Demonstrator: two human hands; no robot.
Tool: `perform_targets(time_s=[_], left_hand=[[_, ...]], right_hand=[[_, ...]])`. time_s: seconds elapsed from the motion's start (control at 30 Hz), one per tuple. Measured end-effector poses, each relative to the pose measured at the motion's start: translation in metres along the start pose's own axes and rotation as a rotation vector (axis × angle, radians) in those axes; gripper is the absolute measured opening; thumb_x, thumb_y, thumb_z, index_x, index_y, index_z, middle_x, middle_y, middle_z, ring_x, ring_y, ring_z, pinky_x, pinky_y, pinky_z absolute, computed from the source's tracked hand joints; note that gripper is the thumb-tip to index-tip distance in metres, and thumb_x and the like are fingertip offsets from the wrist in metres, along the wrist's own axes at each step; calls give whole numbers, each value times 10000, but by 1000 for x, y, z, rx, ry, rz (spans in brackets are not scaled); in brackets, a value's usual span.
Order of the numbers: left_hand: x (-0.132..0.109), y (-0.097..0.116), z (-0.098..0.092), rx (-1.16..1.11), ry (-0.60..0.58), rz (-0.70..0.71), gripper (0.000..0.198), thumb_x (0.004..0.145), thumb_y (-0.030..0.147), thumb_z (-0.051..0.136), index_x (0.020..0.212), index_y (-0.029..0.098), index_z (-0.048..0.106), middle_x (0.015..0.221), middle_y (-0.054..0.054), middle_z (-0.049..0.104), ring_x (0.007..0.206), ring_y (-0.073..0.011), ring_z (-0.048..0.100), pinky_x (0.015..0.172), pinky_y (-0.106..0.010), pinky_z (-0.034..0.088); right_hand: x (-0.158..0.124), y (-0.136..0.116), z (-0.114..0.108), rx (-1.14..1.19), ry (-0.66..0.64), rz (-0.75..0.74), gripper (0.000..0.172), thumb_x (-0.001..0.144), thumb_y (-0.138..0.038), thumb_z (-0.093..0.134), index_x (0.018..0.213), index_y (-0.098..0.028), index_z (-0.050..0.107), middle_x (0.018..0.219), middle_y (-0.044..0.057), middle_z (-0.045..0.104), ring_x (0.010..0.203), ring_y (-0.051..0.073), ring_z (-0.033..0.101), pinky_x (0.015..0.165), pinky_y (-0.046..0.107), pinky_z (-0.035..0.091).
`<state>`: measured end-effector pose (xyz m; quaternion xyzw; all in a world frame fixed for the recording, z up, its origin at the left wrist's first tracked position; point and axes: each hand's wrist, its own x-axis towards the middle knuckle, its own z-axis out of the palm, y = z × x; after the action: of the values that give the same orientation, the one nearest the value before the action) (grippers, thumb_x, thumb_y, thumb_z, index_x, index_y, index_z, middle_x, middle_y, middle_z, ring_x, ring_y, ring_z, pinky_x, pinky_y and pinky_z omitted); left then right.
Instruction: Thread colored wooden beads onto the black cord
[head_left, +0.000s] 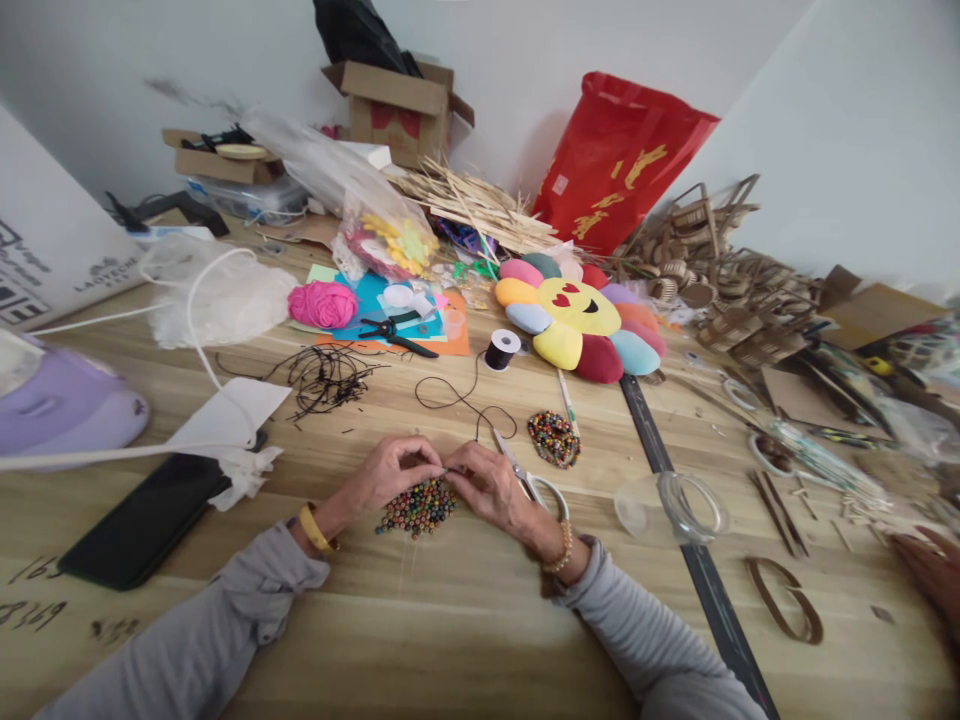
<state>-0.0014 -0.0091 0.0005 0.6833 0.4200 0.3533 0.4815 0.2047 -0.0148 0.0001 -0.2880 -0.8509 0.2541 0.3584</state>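
My left hand (394, 470) and my right hand (487, 487) meet fingertip to fingertip, both pinched closed. A short dark bit of black cord shows between the fingertips; whether a bead is on it I cannot tell. The cord (450, 400) loops over the table from a white-ended spool (502, 350) towards my right hand. Just under my fingers lies a pile of loose multicoloured beads (416, 508). White-handled scissors (551, 492) lie beside my right hand, partly hidden by it. Beyond them is a coil of strung beads (554, 440).
Tangled black cord (322, 378), pliers (394, 333) and pink yarn (324, 304) lie further back. A flower cushion (577, 315) is behind the spool. At left are a dark phone-like slab (146, 515) and a purple appliance (67, 405). Another person's hand (930, 560) is at far right.
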Motion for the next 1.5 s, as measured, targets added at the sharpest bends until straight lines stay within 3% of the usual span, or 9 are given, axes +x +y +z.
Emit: perform_targets(time_s=[0.23,0.43,0.7,0.97,1.33,1.5], left_hand=[[1,4,-3,-12,34,-21,162,792,284,659,705,148,657,678,-11,655,668,-150,579,640,-249,462],[1,5,-3,-123,68,-38,181,781,313,672,730,142,644,679,-18,640,663,-150,581,621,-248,473],[-1,7,-1,-43,27,-5,162,798,294,658,719,153,657,700,-14,660,690,-159,591,664,-258,472],[-1,4,0,43,28,25,167,811,295,652,716,158,663,697,-14,685,688,-162,613,675,-260,483],[2,1,-2,150,199,40,118,832,245,628,792,160,700,817,-53,735,786,-195,663,758,-293,519],[5,-6,-8,285,172,94,103,828,194,633,776,165,717,800,-58,734,799,-203,659,786,-313,499]], right_hand=[[-2,0,2,-77,65,78,37,915,-199,506,945,-215,520,805,14,556,660,140,535,577,248,446],[1,-5,-3,-80,69,39,189,839,-167,505,1022,-214,501,929,63,574,880,206,575,744,331,504],[-2,-1,-1,7,55,-30,119,948,-301,554,1036,-224,533,891,36,628,813,167,620,718,297,535],[-3,3,1,-6,86,-13,79,980,-253,506,947,-239,577,793,7,633,717,151,616,653,287,532],[-1,0,0,-68,190,69,96,981,-245,495,905,-240,553,820,-6,575,753,146,562,660,287,505],[0,0,0,-57,186,62,109,982,-234,494,891,-235,555,792,1,562,714,145,540,632,281,482]])
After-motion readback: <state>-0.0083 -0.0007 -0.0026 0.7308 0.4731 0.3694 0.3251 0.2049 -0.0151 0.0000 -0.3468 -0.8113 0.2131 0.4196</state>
